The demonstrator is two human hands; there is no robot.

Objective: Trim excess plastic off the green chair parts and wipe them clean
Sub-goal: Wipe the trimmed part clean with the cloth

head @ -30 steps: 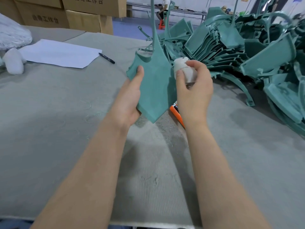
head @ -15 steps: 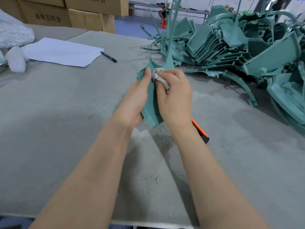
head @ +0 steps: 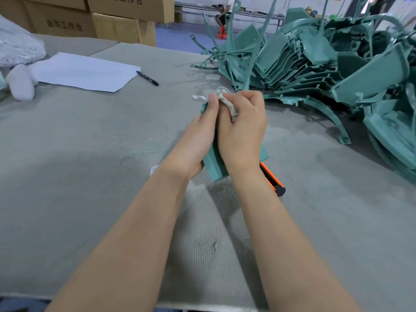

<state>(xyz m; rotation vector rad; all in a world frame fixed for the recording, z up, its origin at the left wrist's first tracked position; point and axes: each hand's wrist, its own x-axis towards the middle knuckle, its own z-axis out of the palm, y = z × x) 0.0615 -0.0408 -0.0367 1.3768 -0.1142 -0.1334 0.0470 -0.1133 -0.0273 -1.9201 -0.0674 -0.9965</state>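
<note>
Now lowered toward the tabletop (head: 90,154) and turned edge-on, the green chair part (head: 213,162) is clasped by the left grip (head: 198,140); a second ago its broad face was raised. The cloth (head: 227,105), bunched in the right grip (head: 243,131), is pressed onto its upper end. Wiping is judged underway, the orange knife (head: 272,179) being laid aside.
</note>
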